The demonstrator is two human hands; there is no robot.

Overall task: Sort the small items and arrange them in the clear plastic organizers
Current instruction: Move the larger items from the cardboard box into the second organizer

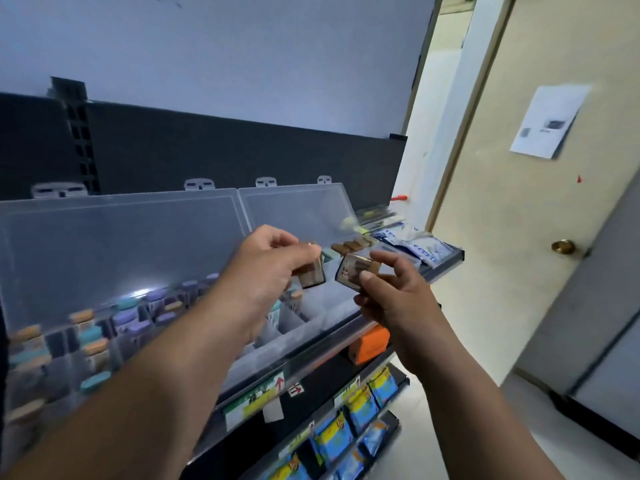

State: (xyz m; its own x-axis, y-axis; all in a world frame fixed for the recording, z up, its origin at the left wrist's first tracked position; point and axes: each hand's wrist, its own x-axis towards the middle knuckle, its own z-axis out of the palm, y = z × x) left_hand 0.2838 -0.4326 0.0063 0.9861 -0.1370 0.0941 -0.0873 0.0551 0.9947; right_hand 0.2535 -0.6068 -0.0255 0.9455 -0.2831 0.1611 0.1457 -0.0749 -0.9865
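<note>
Left hand (pixel 273 261) pinches brown packet (pixel 312 274); right hand (pixel 391 292) pinches second packet (pixel 356 271), above clear organizer (pixel 304 327).

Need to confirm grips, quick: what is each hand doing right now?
Left hand: pinching a small brown rectangular pack.
Right hand: pinching a second small brown rectangular pack.

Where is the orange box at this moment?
In the head view, the orange box sits right of centre, just below the shelf edge under the clear organizer, beneath the right hand.
</note>
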